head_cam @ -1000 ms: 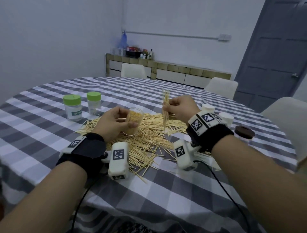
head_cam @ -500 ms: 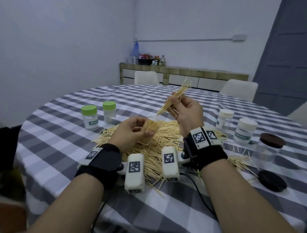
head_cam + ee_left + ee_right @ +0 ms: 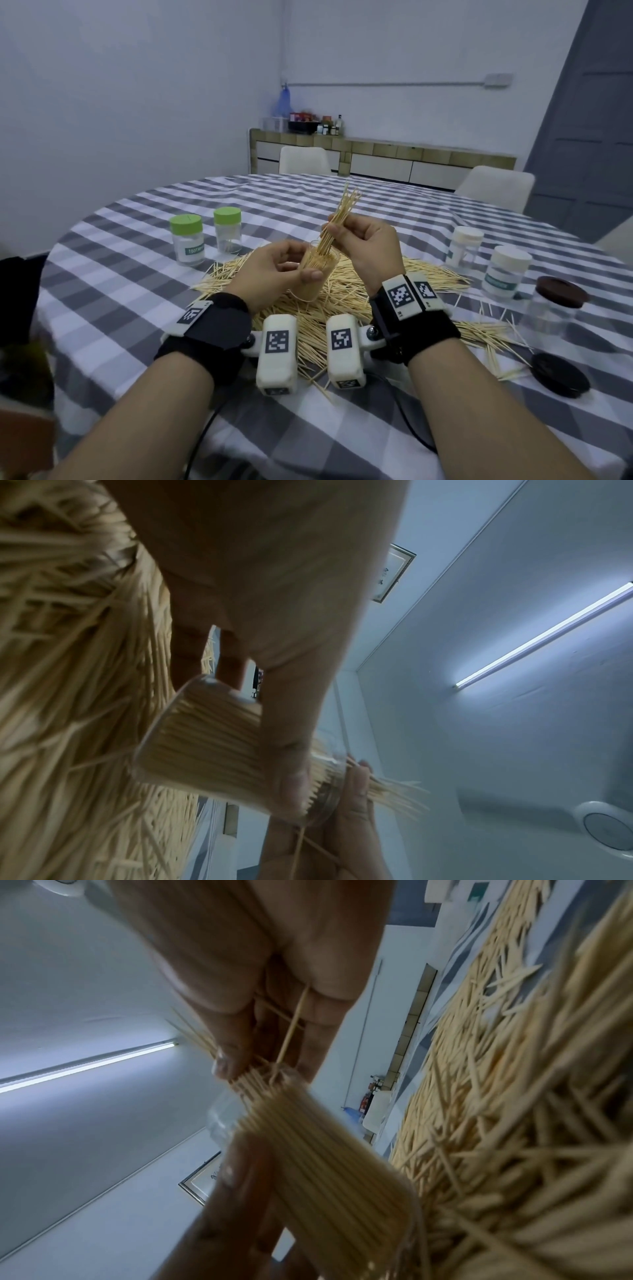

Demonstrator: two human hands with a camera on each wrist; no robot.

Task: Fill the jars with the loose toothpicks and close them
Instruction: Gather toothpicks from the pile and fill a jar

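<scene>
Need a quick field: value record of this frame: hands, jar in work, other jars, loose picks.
left hand: grips open jar, tilted, above the pile
right hand: pinches toothpick bundle, lower ends in the jar mouth
open jar fill: packed with toothpicks, no lid
loose toothpicks: pile on checked tablecloth
green-lidded jars: two, closed, left
white-lidded jars: two, closed, right
brown-lidded jar: far right
dark lid: loose on cloth

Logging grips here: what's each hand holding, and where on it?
Left hand grips the clear jar round its side; right hand pinches a toothpick bundle near its middle.
</scene>
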